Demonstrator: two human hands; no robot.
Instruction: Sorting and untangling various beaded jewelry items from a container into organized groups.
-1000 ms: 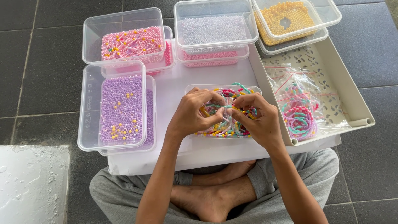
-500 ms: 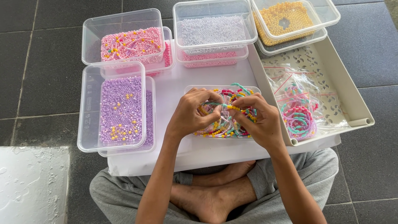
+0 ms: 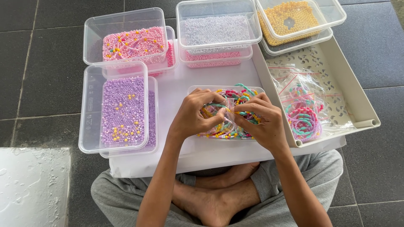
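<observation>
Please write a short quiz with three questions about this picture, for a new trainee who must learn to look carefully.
1. True or false: the tub of purple beads lies on the side of the person's left hand.
2. What do both hands work over? A) the tub of yellow beads B) the clear tub of beaded bracelets C) the white tray
3. What lies in the white tray, beside the right hand?

Key
1. True.
2. B. Both hands meet over the bracelet tub, fingertips close together.
3. Clear plastic bags and a pile of pink and teal bracelets.
</observation>
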